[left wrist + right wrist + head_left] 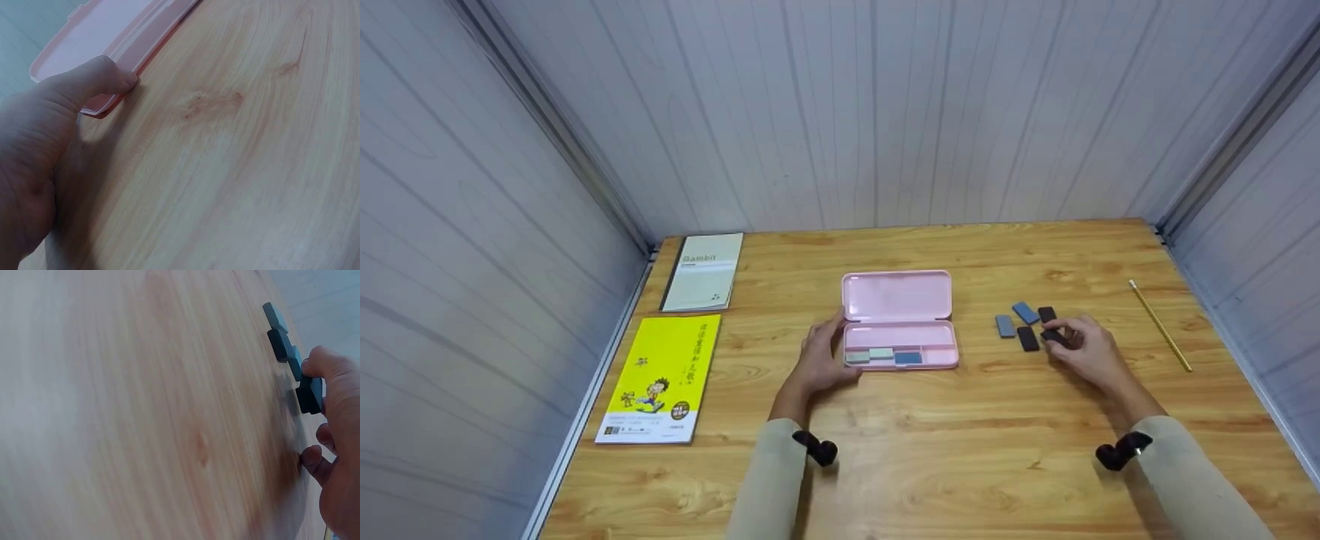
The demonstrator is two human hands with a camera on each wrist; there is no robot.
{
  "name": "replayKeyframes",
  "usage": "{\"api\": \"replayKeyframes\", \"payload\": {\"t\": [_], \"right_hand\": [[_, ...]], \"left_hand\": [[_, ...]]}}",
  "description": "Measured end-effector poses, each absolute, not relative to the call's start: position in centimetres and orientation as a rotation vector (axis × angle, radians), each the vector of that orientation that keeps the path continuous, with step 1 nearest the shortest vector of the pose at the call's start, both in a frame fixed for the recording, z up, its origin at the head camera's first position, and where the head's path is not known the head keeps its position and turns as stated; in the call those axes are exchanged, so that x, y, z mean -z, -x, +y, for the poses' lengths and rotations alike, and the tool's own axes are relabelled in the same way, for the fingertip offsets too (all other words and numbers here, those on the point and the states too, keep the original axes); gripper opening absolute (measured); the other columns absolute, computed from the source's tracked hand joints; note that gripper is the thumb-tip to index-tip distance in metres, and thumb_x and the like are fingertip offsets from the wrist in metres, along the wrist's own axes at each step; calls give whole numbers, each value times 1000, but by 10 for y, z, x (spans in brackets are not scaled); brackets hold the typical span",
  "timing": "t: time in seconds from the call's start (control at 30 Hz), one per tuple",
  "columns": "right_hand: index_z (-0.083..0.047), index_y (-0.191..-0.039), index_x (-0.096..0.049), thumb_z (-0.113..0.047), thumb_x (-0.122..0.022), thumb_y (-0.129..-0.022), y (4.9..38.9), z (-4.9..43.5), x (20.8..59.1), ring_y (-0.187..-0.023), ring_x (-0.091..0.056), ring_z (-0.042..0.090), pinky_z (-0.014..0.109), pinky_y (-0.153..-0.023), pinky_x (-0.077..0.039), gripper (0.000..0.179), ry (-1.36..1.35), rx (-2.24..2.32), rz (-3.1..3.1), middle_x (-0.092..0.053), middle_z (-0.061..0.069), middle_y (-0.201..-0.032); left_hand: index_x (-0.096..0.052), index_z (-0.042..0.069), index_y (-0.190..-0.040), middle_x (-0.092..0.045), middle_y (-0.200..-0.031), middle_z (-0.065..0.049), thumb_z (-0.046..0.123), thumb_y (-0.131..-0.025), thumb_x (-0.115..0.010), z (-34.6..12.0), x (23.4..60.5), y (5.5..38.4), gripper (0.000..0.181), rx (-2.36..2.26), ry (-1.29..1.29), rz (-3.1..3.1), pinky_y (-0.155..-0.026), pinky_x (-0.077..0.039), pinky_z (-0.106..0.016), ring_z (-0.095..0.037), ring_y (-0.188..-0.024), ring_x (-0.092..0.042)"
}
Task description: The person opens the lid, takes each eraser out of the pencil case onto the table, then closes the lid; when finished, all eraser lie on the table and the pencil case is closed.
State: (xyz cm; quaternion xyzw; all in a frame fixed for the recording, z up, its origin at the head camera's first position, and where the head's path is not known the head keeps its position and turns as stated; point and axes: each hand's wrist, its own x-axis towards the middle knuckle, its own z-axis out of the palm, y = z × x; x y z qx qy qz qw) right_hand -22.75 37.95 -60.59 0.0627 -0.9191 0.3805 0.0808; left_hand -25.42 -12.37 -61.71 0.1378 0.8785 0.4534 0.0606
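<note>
A pink pencil case point(896, 296) lies with its lid raised at the middle of the table. In its front compartments sit two pale green erasers point(880, 353) and a blue eraser point(908, 358). My left hand point(819, 358) grips the case's left end, its thumb on the front edge point(121, 81) in the left wrist view. To the right, my right hand point(1089, 351) pinches a black eraser point(309, 395) between thumb and fingers. Beside it lie two more black erasers point(1027, 339) and two blue-grey erasers point(1024, 312).
A yellow book point(664, 375) lies at the left, with a pale notebook point(705, 271) behind it. Far right on the wooden table point(960, 450) is a gold pencil point(1161, 326). White panel walls point(840, 112) stand behind and on both sides.
</note>
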Motion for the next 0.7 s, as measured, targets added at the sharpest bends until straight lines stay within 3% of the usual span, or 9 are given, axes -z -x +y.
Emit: {"api": "replayKeyframes", "payload": {"t": [0.33,0.7], "right_hand": [[-4,-126,-81,-5,-80,-102,227,379,603,-91,-53,17,24,-79,-42,24,-170,-1119,-2770,-62,14,-103],[-6,-128,-80,-7,-78,-103,228,370,594,-94,-54,18,25,-79,-45,25,-266,-1131,-2826,-65,18,-112]], "left_hand": [[-30,13,-179,-50,-177,-14,21,-75,-96,-123,619,256,124,-1394,-387,2638,-135,-25,-62,-40,-159,-39],[-32,8,-178,-53,-173,-18,23,-75,-98,-123,617,255,124,-1348,-413,2675,-128,-32,-64,-41,-157,-43]]}}
